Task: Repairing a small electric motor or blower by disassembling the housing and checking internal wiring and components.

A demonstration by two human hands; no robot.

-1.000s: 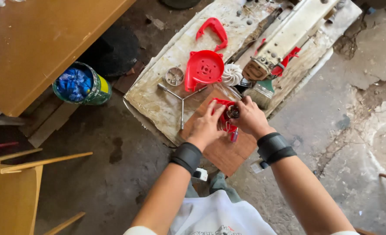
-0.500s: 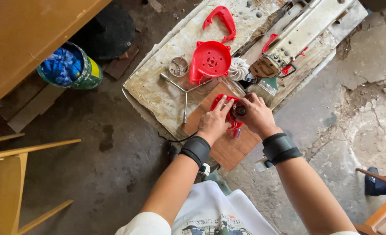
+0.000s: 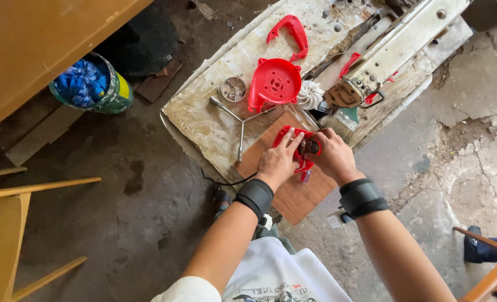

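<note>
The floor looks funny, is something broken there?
Yes. The concrete floor at the right is cracked and crumbling. The dirty board holds loose pieces: a red round cover, a red handle and a white fan wheel. Both hands grip a red part.

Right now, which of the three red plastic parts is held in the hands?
The small red part on the wooden board, gripped by the left hand and right hand. The round red cover and curved red handle lie untouched farther away.
</note>
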